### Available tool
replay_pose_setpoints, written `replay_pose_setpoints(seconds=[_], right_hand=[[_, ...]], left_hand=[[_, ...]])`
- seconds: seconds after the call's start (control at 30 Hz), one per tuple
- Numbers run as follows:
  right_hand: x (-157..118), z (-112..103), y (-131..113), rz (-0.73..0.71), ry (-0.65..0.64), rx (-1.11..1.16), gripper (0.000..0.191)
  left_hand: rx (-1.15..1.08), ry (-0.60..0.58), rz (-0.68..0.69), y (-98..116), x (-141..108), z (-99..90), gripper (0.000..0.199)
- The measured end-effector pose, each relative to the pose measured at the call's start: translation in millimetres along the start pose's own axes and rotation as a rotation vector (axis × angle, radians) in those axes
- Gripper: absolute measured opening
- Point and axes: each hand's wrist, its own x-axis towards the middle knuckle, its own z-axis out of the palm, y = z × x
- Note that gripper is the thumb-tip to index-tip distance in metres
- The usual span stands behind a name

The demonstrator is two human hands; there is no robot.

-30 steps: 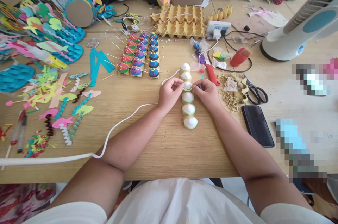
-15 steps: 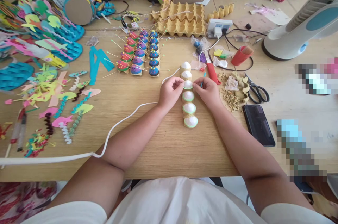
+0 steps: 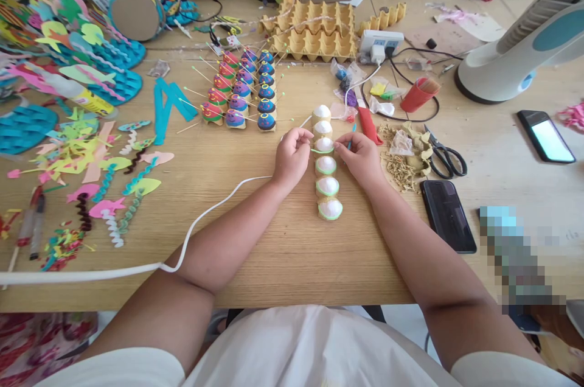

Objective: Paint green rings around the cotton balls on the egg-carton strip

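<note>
A row of egg-carton cups (image 3: 326,185) stretches away from me, each topped with white material. The nearer cups have a light green rim. At the third cup from the far end, a thin light green strip (image 3: 316,151) lies along the near edge, its loose left end sticking out. My left hand (image 3: 292,159) is closed in a pinch at that end. My right hand (image 3: 359,157) is closed on the cup's right side, fingertips touching the edge. A slim blue stick (image 3: 350,142) shows between the right hand's fingers; its lower part is hidden.
Painted egg-carton rows (image 3: 240,87) with pins stand ahead left. Paper fish (image 3: 107,207) and scraps cover the left. Black scissors (image 3: 444,156), a dark phone (image 3: 448,216) and a red cup (image 3: 418,95) are right, with a fan (image 3: 488,64) behind. A white cable (image 3: 196,223) crosses my left arm.
My left hand has drawn back slightly left from the third cup, exposing the strip's loose end. My right hand stays by the cup's right side. The view has shifted slightly.
</note>
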Motion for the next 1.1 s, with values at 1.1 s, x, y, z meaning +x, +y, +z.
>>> replay_pose_setpoints(seconds=[1.1], right_hand=[[0.5,0.1,2.7,0.009,0.012,-0.034,0.006]], left_hand=[[-0.01,-0.003,-0.037,7.5,-1.5,0.7,0.029]])
